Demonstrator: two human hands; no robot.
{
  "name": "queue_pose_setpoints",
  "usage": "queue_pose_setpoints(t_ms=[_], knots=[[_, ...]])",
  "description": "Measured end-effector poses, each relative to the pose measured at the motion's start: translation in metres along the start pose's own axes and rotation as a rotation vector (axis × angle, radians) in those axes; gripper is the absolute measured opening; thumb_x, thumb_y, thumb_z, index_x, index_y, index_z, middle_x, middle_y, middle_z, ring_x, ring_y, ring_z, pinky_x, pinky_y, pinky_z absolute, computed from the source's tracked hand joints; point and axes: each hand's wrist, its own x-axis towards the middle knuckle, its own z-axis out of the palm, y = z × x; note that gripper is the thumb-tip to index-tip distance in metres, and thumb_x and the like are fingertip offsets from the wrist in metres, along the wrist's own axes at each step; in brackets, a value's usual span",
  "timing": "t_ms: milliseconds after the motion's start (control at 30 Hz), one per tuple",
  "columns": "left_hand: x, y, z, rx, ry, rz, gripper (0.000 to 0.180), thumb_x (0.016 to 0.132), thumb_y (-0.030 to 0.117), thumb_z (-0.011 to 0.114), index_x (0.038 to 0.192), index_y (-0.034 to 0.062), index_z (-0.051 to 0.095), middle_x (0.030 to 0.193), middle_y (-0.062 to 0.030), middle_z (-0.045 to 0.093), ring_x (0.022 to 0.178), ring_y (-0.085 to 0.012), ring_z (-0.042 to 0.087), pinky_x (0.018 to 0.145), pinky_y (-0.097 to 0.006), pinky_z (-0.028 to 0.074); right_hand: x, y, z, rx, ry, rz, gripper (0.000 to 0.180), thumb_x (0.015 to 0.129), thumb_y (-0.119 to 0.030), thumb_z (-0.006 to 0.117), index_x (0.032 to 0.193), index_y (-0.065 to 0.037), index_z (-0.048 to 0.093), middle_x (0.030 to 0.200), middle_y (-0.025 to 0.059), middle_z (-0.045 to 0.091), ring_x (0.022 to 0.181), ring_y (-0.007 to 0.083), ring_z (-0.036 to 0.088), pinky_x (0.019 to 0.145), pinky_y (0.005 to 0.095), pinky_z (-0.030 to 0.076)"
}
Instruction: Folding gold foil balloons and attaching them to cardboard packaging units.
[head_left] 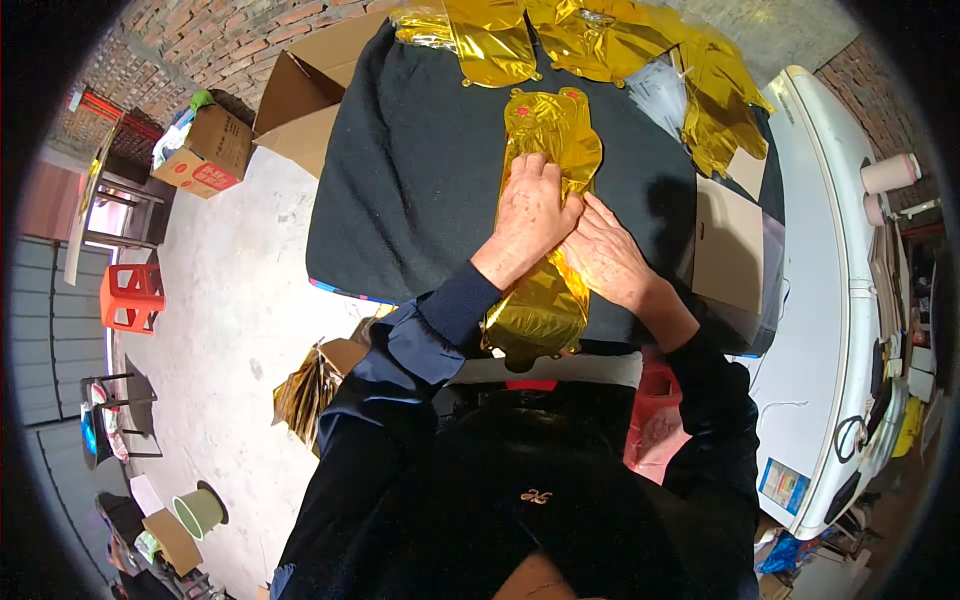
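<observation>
I see a flat, uninflated gold foil balloon (pixel 548 200) lying lengthwise on the black cloth-covered table (pixel 420 170), its near end hanging over the table edge toward me; its crinkled, shiny skin carries small red marks at the far end. My left hand (pixel 528 218) lies palm down across its middle, fingers spread flat and pressing, not clenched. My right hand (pixel 604 256) sits just beside it, touching, fingers pressed on the foil's right edge; I cannot tell whether they pinch it.

The balloon's middle is hidden under both hands, and the printed marks are too small to make out. The heap of gold foil balloons (pixel 600 40) at the table's far edge is cut off by the rim, so I cannot count it.

One orange plastic stool (pixel 132 296) stands far left, one printed cardboard box (pixel 205 152) beyond it, one open brown carton (pixel 310 90) by the table, and one white appliance (pixel 840 300) at the right bearing two pink cups (pixel 890 173).
</observation>
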Motion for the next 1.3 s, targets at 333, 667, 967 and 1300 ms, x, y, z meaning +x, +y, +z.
queue_pose_setpoints(t_ms=[333,667,967,1300], knots=[[0.017,0.014,0.003,0.319,-0.063,0.010,0.038,0.081,0.029,0.076,0.097,-0.0050,0.070,0.101,-0.0191,0.065,0.103,-0.0350,0.059,0.089,-0.043,0.051,0.002,-0.003,0.001,-0.122,-0.058,-0.042,0.042,0.094,-0.025,0.060,0.131,-0.005,0.061,0.138,0.0148,0.058,0.141,0.0336,0.044,0.126,0.0514,0.022],[0.048,0.036,-0.008,0.467,-0.393,-0.062,0.041,0.088,0.027,0.069,0.112,-0.0072,0.069,0.114,-0.0219,0.067,0.106,-0.0358,0.063,0.087,-0.041,0.057,-0.002,0.004,0.004,-0.099,-0.040,-0.026,0.047,0.093,-0.026,0.061,0.135,-0.004,0.060,0.138,0.0158,0.058,0.140,0.0337,0.045,0.125,0.0523,0.022],[0.049,0.027,0.023,0.649,-0.375,-0.067,0.026,0.087,0.026,0.070,0.104,0.0066,0.076,0.105,-0.0083,0.073,0.101,-0.0270,0.064,0.080,-0.043,0.050,0.001,0.000,0.001,-0.057,-0.077,-0.015,0.040,0.096,-0.019,0.057,0.133,-0.007,0.061,0.139,0.0145,0.059,0.140,0.0323,0.046,0.125,0.0498,0.024],[0.030,-0.005,0.015,-0.049,-0.028,0.215,0.018,0.081,0.021,0.065,0.085,0.0034,0.066,0.085,-0.0131,0.063,0.089,-0.0346,0.059,0.081,-0.045,0.043,0.002,-0.002,-0.004,-0.033,-0.061,-0.014,0.038,0.094,-0.020,0.060,0.129,-0.005,0.063,0.135,0.0146,0.061,0.138,0.0354,0.047,0.121,0.0504,0.027]])
